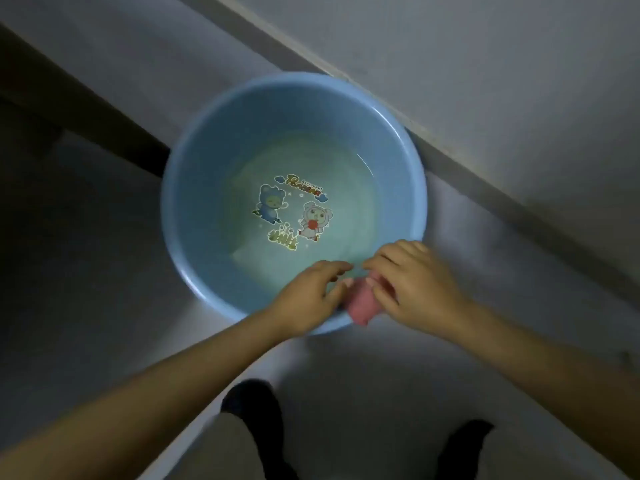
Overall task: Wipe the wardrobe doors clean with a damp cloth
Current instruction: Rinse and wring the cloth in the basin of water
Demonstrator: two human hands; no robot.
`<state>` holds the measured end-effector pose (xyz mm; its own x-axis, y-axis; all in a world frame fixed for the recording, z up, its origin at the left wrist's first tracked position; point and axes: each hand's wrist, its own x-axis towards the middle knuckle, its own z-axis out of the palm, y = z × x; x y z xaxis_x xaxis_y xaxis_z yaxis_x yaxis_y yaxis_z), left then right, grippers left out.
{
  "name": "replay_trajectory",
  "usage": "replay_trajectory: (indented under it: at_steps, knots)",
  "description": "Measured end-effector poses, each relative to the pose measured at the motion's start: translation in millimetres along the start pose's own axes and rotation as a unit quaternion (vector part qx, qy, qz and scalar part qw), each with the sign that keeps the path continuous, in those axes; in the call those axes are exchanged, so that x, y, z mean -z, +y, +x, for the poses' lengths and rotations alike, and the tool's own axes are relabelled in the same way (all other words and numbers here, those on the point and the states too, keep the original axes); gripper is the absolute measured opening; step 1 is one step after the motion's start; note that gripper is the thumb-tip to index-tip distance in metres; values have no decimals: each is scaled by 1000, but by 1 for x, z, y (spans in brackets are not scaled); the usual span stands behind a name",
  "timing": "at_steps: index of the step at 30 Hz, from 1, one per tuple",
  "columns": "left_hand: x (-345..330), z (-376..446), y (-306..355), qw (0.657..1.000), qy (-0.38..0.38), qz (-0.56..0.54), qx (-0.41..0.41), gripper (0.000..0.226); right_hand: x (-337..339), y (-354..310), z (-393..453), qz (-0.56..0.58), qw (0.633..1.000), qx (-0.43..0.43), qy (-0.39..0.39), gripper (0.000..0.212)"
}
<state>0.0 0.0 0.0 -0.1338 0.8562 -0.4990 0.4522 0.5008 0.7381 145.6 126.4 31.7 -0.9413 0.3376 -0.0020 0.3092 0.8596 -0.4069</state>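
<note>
- The person stands over a blue plastic basin set on the floor, close against a pale wall or panel at the upper right; shallow, slightly cloudy water lies over the cartoon sticker on its bottom
- The pink cloth is bunched between the two hands, held above the basin's near rim rather than down in the water
- The left hand has its fingers curled toward the cloth and touches its left side; motion blur hides whether this grip is fully closed on it
- The right hand pinches the cloth's upper right part, fingers curled round it
- The step in hand appears to be preparing the cloth, wetting or wringing it, not yet wiping; no wardrobe door can be identified with certainty
- The next move likely calls for twisting the cloth over the basin so it is damp, not dripping; drips should fall inside the rim, not onto the floor beside the dark-socked feet
</note>
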Motion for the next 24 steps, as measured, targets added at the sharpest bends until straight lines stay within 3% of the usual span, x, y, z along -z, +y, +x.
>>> replay_trajectory:
  at_steps: [5, 8, 12, 17, 19, 22, 24]
  knots:
    - [-23, 29, -24, 989, -75, -117, -43, 34, -36, 42, 0, -11, 994, 110, 10, 24]
    - [-27, 42, -28, 967, -80, -240, 9, 37, -42, 54, -1, -18, 990, 138, -17, 27]
    - [-21, 50, -19, 927, -106, -346, 98, 12, -38, 61, -3, -40, 989, 145, -15, 35]
    - [6, 47, -22, 913, 2, -388, 123, 8, -40, 55, 11, -67, 991, 101, -57, 57]
    - [17, 45, -24, 910, 29, -399, 109, 11, -40, 48, 26, -43, 992, 67, -93, 52]
    - [35, 43, -25, 903, 88, -410, 94, 12, -38, 36, 52, 112, 974, -68, -185, 33]
    - [48, 45, -26, 892, 152, -416, 91, 13, -41, 32, 68, 243, 935, -159, -201, 40]
